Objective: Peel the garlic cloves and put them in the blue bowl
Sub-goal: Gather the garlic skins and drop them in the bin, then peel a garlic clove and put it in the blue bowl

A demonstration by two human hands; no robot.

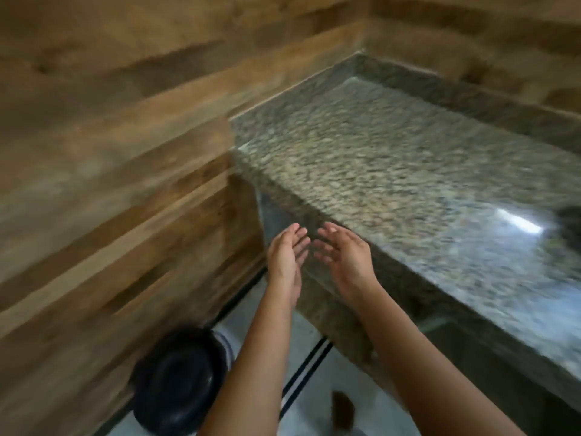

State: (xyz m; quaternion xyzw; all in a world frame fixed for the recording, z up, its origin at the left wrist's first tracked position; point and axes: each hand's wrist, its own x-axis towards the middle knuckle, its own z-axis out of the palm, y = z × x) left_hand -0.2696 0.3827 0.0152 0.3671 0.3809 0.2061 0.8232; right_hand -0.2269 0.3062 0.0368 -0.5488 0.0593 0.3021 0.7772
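Head view blurred | L hand [286,258] + R hand [347,258] fingers released, empty | granite counter [408,184] beside | dark round obj [179,383] unclear

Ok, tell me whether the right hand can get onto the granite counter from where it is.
Probably yes. The right hand hangs open beside the near edge of the counter, with nothing visible between them; it would only need to lift over that edge. The frame is blurred, though.
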